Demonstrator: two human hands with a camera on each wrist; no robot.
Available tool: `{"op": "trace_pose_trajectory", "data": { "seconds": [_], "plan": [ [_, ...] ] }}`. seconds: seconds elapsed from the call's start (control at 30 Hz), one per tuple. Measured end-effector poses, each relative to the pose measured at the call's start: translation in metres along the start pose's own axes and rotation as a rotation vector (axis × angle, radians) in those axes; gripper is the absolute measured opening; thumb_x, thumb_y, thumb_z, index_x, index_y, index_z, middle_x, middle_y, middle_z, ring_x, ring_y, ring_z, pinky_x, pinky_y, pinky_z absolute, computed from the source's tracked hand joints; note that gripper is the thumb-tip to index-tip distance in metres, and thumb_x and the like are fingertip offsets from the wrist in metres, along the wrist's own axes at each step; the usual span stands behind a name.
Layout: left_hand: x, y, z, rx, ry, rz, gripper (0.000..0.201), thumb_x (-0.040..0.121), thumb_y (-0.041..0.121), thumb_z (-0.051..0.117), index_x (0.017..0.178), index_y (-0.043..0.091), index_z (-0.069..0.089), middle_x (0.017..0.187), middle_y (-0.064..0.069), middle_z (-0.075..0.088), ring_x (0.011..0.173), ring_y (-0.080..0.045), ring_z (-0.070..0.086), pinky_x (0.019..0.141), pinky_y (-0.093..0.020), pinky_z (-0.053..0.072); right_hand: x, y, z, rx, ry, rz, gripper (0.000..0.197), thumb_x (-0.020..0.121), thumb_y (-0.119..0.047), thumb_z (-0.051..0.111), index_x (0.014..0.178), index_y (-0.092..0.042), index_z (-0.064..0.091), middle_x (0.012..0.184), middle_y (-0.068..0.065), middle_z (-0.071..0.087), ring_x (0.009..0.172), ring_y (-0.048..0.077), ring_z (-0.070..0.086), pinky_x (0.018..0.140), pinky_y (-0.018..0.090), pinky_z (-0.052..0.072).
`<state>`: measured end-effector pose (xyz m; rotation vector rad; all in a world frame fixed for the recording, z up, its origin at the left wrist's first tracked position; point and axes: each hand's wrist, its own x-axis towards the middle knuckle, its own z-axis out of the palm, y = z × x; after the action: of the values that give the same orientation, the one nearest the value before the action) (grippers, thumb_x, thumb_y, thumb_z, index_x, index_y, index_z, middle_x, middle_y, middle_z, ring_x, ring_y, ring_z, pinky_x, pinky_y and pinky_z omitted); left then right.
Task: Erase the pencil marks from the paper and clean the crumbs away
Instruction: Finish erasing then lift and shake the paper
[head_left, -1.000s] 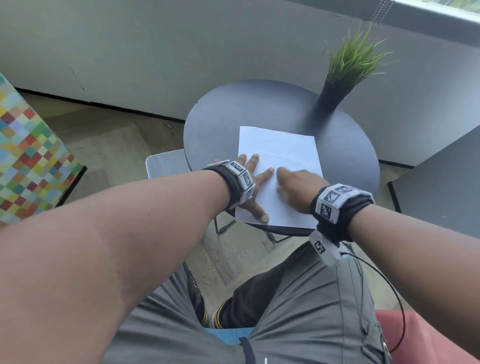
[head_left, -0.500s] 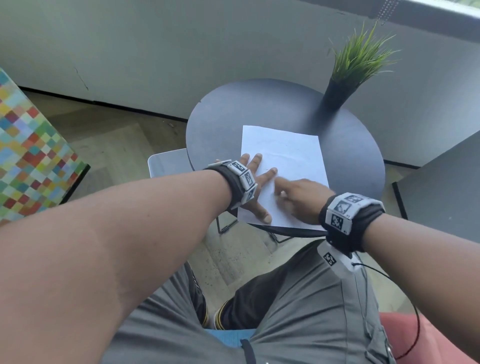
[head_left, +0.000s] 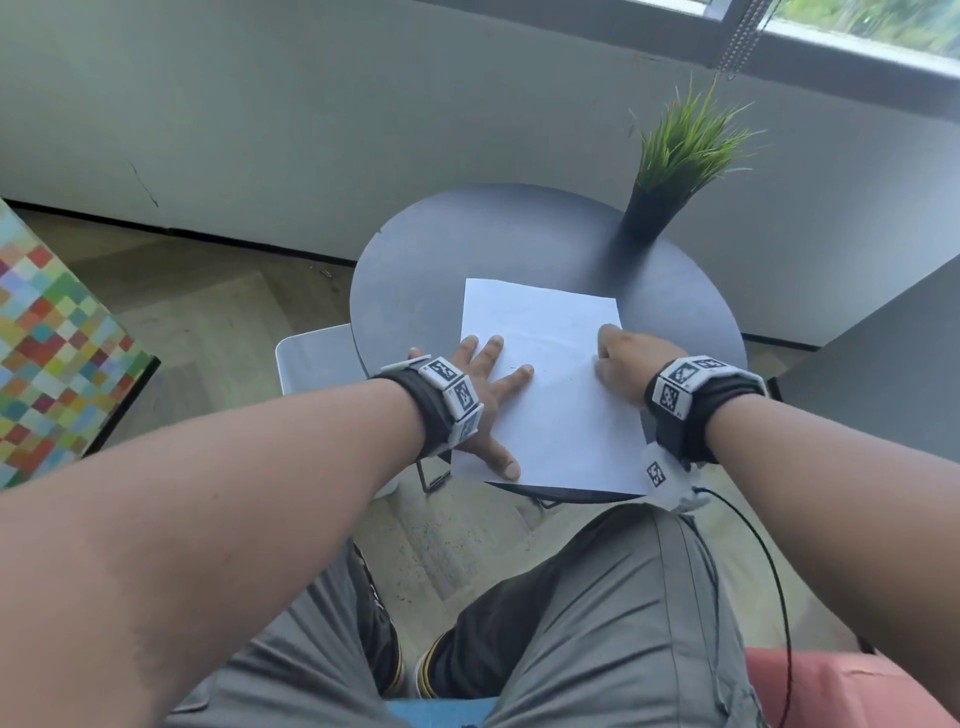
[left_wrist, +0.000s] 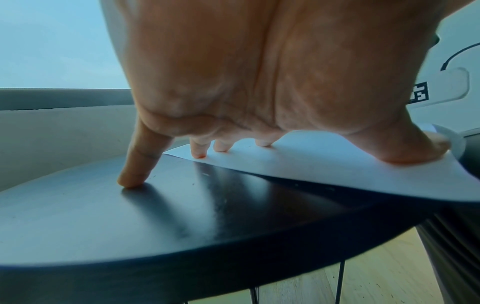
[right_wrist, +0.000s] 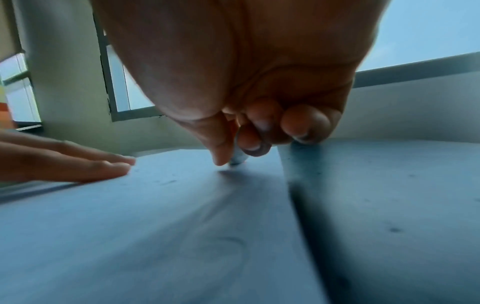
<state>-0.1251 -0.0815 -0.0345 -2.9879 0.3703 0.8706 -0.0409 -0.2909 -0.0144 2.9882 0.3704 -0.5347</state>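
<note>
A white sheet of paper lies on the round dark table, its near edge hanging over the rim. My left hand presses flat on the sheet's left edge with spread, straight fingers; in the left wrist view the little finger stands on the table and the others on the paper. My right hand is curled at the sheet's right edge. In the right wrist view its thumb and fingers pinch a small pale eraser, tip down on the paper. Faint specks dot the sheet.
A black pot of green grass stands at the table's far right. A grey stool sits left of the table, a dark tabletop to the right. A wall runs behind. My knees are under the near rim.
My right hand has slid from the sheet's middle, close to the left fingers, out to its right edge and a little farther away. The left hand has stayed pressed in place.
</note>
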Motion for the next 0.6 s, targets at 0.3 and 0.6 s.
{"op": "trace_pose_trajectory", "data": {
  "seconds": [0.3,0.6],
  "plan": [
    [0.001,0.0,0.002,0.006,0.018,0.0,0.131,0.056,0.093,0.059,0.152,0.046,-0.017,0.162,0.0,-0.029,0.151,-0.03,-0.019,0.102,-0.083,0.015,0.006,-0.017,0.002,-0.005,-0.016,-0.144,0.013,0.093,-0.036,0.037,0.096,-0.024,0.041,0.096,0.01,0.059,0.083,0.032,0.056,0.07,0.037,0.047],
    [0.003,-0.002,0.004,-0.007,0.022,0.001,0.132,0.056,0.092,0.06,0.152,0.045,-0.018,0.162,-0.001,-0.03,0.15,-0.03,-0.021,0.102,-0.084,0.013,0.018,-0.029,0.0,0.027,-0.017,-0.208,0.013,0.091,-0.034,0.038,0.097,-0.024,0.043,0.098,0.01,0.059,0.086,0.032,0.057,0.076,0.04,0.05]
  ]
}}
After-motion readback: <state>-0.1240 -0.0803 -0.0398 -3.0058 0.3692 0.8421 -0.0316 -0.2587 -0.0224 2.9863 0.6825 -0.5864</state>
